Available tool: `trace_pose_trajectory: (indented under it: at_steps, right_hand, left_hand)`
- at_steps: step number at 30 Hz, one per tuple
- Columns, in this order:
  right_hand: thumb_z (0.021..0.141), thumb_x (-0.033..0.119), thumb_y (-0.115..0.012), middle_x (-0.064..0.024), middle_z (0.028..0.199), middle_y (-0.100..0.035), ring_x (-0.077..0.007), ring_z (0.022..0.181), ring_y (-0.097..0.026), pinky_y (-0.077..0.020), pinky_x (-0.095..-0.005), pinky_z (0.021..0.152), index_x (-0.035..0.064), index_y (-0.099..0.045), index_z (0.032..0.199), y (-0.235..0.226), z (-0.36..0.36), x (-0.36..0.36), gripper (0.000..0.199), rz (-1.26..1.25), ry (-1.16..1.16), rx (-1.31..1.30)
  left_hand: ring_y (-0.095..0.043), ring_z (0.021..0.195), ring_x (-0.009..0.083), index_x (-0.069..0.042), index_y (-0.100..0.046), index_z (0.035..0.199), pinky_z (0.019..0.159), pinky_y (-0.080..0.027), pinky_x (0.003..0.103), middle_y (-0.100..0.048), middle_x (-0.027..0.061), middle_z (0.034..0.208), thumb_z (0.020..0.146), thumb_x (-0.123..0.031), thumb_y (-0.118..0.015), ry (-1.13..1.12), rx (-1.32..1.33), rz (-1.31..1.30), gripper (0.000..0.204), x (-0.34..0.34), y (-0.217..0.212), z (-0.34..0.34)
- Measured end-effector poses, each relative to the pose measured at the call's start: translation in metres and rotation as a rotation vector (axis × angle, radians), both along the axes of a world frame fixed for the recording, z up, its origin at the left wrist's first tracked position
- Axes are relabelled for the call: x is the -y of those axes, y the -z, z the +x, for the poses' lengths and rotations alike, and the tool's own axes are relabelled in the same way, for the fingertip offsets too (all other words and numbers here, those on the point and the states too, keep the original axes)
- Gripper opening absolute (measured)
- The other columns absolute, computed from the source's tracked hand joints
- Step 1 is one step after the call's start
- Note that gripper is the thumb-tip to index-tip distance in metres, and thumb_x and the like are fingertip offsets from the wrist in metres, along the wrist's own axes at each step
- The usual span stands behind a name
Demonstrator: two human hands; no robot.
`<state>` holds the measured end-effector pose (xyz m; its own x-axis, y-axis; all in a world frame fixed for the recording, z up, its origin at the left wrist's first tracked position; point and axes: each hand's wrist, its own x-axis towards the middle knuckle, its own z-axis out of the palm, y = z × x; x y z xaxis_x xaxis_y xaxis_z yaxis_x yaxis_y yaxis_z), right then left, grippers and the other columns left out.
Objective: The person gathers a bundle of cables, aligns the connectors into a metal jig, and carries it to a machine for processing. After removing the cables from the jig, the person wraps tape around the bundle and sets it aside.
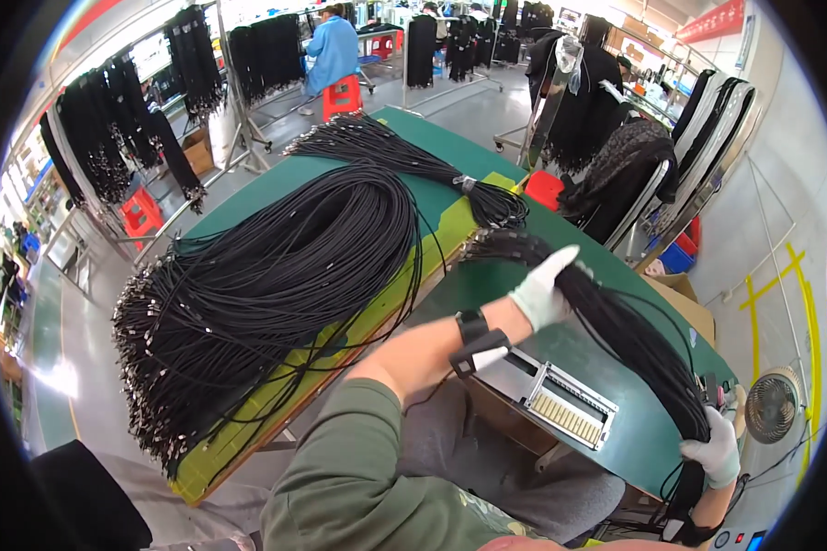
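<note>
A long bundle of thin black cables (pixel 629 335) stretches over the right part of the green table (pixel 487 303). My left hand (pixel 542 292), in a white glove, is closed around it toward its far end, where the cable tips fan out. Lower right, by the table's edge, my right hand (pixel 713 448), also gloved, grips the same bundle near its other end. Beneath the bundle, at the table's near edge, lies a metal-framed fixture (pixel 572 406) with a row of pale yellowish slots. The ends past my right hand are partly hidden.
A big heap of black cables (pixel 294 257) with metal tips covers the table's left side, over a yellow-green strip (pixel 191 477). Another tied cable bundle (pixel 386 147) lies at the back. A small fan (pixel 772 404) stands right. A person in blue (pixel 333 50) is far off, near a red stool (pixel 342 97).
</note>
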<state>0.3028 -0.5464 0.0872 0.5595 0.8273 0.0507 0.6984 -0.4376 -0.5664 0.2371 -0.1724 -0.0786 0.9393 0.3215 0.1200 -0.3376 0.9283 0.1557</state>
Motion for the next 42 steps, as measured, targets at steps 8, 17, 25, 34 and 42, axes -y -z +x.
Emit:
trace_pose_trajectory:
  at_steps: [8, 17, 25, 34, 42]
  right_hand:
    - [0.086, 0.012, -0.073, -0.0051, 0.110, -0.067, -0.0106, 0.090, -0.063, -0.0509, -0.0265, 0.080, -0.0010, -0.056, 0.135, 0.001, 0.015, -0.257, 0.054, 0.570, -0.152, -0.185]
    - [0.078, 0.039, -0.074, -0.0219, 0.149, -0.045, -0.0416, 0.136, -0.042, -0.0335, -0.0489, 0.113, 0.0082, -0.052, 0.141, 0.202, 0.012, -0.444, 0.073, -0.013, -0.417, 0.730]
    - [0.084, 0.025, -0.073, -0.0202, 0.147, -0.049, -0.0361, 0.140, -0.042, -0.0325, -0.0442, 0.117, 0.0072, -0.053, 0.143, 0.230, -0.010, -0.279, 0.065, 0.215, -0.383, 0.508]
    - [0.099, 0.024, -0.059, -0.0247, 0.145, -0.051, -0.0357, 0.134, -0.050, -0.0370, -0.0367, 0.113, 0.0010, -0.056, 0.138, 0.285, 0.159, -0.136, 0.045, -0.186, -0.096, 0.170]
    - [0.098, 0.025, -0.055, -0.0206, 0.131, -0.064, -0.0349, 0.125, -0.058, -0.0432, -0.0386, 0.107, 0.0000, -0.064, 0.128, 0.266, 0.166, -0.159, 0.040, -0.282, -0.166, 0.263]
  left_hand:
    - [-0.052, 0.124, 0.0320, -0.004, -0.034, 0.149, 0.113, -0.036, 0.045, -0.060, 0.0137, 0.129, 0.104, -0.045, -0.051, -0.528, -0.420, 0.329, 0.063, -0.195, -0.164, -0.118]
    - [-0.058, 0.125, 0.0255, -0.001, -0.040, 0.148, 0.106, -0.047, 0.041, -0.059, 0.0135, 0.136, 0.098, -0.022, -0.065, -0.505, -0.494, 0.733, 0.060, -0.062, -0.052, -0.283]
    - [-0.062, 0.120, 0.0262, 0.004, -0.053, 0.138, 0.104, -0.049, 0.040, -0.063, 0.0164, 0.129, 0.097, -0.013, -0.066, -0.308, -0.405, 0.668, 0.046, 0.033, 0.049, -0.289]
    - [-0.066, 0.112, 0.0198, -0.007, -0.065, 0.128, 0.098, -0.051, 0.034, -0.071, 0.0108, 0.120, 0.094, -0.025, -0.068, -0.218, -0.833, 1.435, 0.038, 0.077, 0.117, -0.348]
    - [-0.067, 0.111, 0.0274, -0.007, -0.066, 0.125, 0.099, -0.050, 0.037, -0.070, 0.0138, 0.121, 0.091, -0.032, -0.068, -0.387, -1.227, 1.273, 0.043, 0.089, 0.166, -0.437]
